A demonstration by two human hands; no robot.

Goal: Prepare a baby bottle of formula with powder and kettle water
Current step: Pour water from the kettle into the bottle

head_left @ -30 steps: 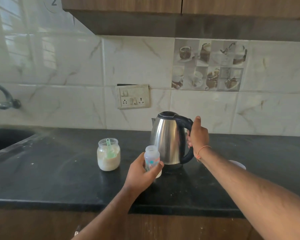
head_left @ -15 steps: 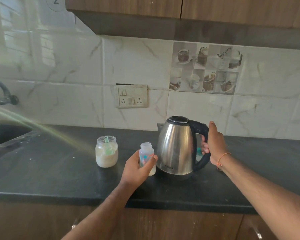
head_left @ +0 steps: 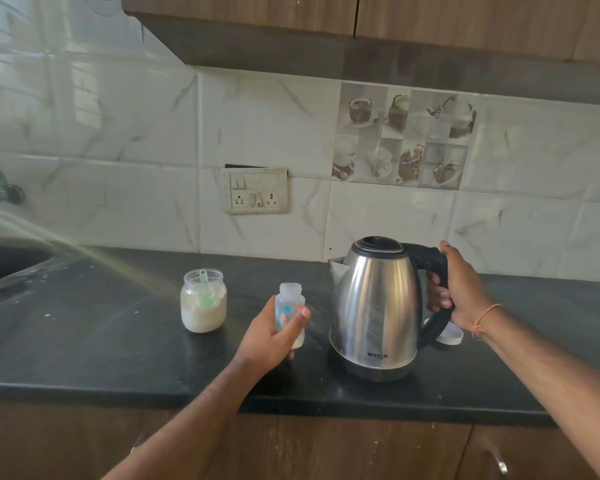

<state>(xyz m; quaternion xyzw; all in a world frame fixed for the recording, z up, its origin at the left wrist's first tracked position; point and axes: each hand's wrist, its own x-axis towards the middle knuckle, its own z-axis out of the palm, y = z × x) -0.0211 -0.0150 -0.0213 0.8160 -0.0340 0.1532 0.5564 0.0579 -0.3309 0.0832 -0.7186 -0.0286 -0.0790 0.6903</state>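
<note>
The left hand point(head_left: 274, 336) gripped the open baby bottle point(head_left: 290, 315) on the counter point(head_left: 84, 341), while the right hand point(head_left: 459, 289) wrapped the handle of the kettle point(head_left: 376, 306) at the bottle's three o'clock. Pouring water seemed the step in hand (spout facing the bottle); next, lifting and tipping carefully. The powder jar point(head_left: 203, 301) sat at nine o'clock.

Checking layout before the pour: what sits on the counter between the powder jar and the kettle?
In the head view, the uncapped baby bottle, gripped by the left hand, stands between the powder jar and the kettle; otherwise bare counter.
</note>
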